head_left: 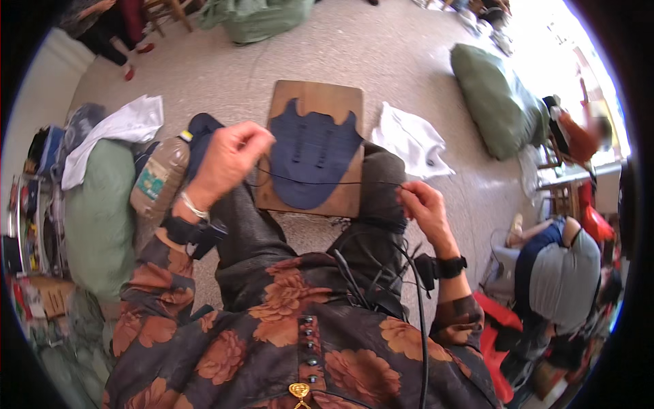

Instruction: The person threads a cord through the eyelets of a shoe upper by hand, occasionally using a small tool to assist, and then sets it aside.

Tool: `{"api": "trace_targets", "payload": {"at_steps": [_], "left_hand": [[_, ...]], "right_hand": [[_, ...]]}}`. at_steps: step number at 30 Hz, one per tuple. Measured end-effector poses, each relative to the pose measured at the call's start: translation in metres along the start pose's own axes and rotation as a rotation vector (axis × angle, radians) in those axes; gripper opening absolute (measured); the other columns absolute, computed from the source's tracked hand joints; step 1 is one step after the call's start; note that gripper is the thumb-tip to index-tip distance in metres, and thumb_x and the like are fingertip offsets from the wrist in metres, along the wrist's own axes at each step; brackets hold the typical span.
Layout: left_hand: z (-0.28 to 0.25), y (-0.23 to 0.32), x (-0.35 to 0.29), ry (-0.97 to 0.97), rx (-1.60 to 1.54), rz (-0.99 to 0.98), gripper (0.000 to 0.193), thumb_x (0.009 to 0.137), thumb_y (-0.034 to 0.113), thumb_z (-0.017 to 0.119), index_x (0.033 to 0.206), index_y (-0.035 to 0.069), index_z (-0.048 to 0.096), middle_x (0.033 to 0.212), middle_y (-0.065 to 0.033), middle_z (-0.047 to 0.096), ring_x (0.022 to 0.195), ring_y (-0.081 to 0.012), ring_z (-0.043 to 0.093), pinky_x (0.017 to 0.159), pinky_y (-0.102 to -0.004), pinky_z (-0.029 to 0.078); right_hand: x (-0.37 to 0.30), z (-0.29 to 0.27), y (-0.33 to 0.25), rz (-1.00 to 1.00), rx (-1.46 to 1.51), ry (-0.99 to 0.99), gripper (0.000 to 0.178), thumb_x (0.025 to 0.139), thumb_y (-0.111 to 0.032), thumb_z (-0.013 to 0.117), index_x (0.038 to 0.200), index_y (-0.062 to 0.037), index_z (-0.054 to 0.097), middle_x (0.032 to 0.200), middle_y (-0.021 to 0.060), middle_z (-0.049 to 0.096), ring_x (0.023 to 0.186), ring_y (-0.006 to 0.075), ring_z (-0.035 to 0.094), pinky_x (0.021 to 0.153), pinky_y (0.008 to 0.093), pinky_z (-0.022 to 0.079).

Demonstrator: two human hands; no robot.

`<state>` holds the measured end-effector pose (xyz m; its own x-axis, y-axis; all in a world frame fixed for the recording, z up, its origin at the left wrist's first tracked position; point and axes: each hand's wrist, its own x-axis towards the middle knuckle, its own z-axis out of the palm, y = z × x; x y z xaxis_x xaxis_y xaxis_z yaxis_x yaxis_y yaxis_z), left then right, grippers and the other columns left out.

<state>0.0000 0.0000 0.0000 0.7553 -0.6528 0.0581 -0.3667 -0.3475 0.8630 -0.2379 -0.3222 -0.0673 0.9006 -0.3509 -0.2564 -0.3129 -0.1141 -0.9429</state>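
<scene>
Dark strand [340, 183], perhaps thread, over navy cloth [311, 153]; right hand [424, 206] pinching it.

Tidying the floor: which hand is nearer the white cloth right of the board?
Right. The right hand is just below the white cloth in the picture; the left hand is farther, by the left edge of the wooden board.

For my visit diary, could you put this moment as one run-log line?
left hand: raised, grip unclear | right hand: pinching dark cord | cord: across navy fabric piece | fabric: on wooden board
</scene>
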Motion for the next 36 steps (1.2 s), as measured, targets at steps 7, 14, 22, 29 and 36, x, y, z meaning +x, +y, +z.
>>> {"api": "trace_targets", "payload": {"at_steps": [7, 14, 22, 29, 36], "left_hand": [[0.167, 0.030, 0.036, -0.286, -0.041, 0.313, 0.028, 0.092, 0.018, 0.071, 0.114, 0.001, 0.069, 0.105, -0.0121, 0.070, 0.089, -0.0196, 0.067, 0.077, -0.0301, 0.052], [0.190, 0.033, 0.030, -0.525, -0.243, 0.041, 0.021, 0.100, 0.019, 0.061, 0.096, 0.000, 0.070, 0.075, 0.0012, 0.065, 0.069, -0.0058, 0.054, 0.061, -0.0267, 0.045], [0.174, 0.015, 0.032, -0.400, -0.224, 0.034, 0.021, 0.101, 0.017, 0.060, 0.094, 0.000, 0.071, 0.076, 0.0033, 0.063, 0.071, -0.0044, 0.052, 0.064, -0.0243, 0.044], [0.172, 0.011, 0.033, -0.406, -0.219, -0.018, 0.022, 0.100, 0.018, 0.061, 0.096, 0.000, 0.072, 0.079, 0.0011, 0.067, 0.075, -0.0043, 0.057, 0.067, -0.0250, 0.047], [0.185, 0.024, 0.023, -0.343, -0.115, 0.135, 0.021, 0.100, 0.020, 0.059, 0.097, 0.002, 0.070, 0.083, -0.0130, 0.070, 0.076, -0.0186, 0.066, 0.071, -0.0336, 0.052]], "right_hand": [[-0.016, -0.018, 0.008, -0.032, 0.193, 0.029, 0.015, 0.101, -0.014, 0.062, 0.108, -0.0023, 0.066, 0.082, -0.0004, 0.066, 0.062, 0.0036, 0.054, 0.054, 0.0184, 0.043], [-0.015, -0.020, 0.025, -0.071, 0.114, 0.075, 0.016, 0.100, -0.014, 0.063, 0.109, -0.0020, 0.067, 0.081, -0.0013, 0.064, 0.063, 0.0045, 0.054, 0.057, 0.0202, 0.045], [-0.015, -0.018, 0.021, -0.018, -0.026, 0.128, 0.011, 0.096, -0.009, 0.064, 0.105, -0.0039, 0.068, 0.078, -0.0008, 0.062, 0.068, 0.0067, 0.055, 0.061, 0.0238, 0.047], [-0.015, -0.014, 0.017, -0.152, -0.260, 0.169, 0.014, 0.091, -0.006, 0.067, 0.104, -0.0010, 0.067, 0.085, 0.0083, 0.066, 0.075, 0.0154, 0.062, 0.067, 0.0301, 0.050], [0.006, 0.006, -0.016, -0.447, -0.426, 0.001, 0.012, 0.093, -0.004, 0.062, 0.103, 0.0003, 0.067, 0.092, 0.0168, 0.068, 0.085, 0.0337, 0.068, 0.073, 0.0380, 0.053]]}}
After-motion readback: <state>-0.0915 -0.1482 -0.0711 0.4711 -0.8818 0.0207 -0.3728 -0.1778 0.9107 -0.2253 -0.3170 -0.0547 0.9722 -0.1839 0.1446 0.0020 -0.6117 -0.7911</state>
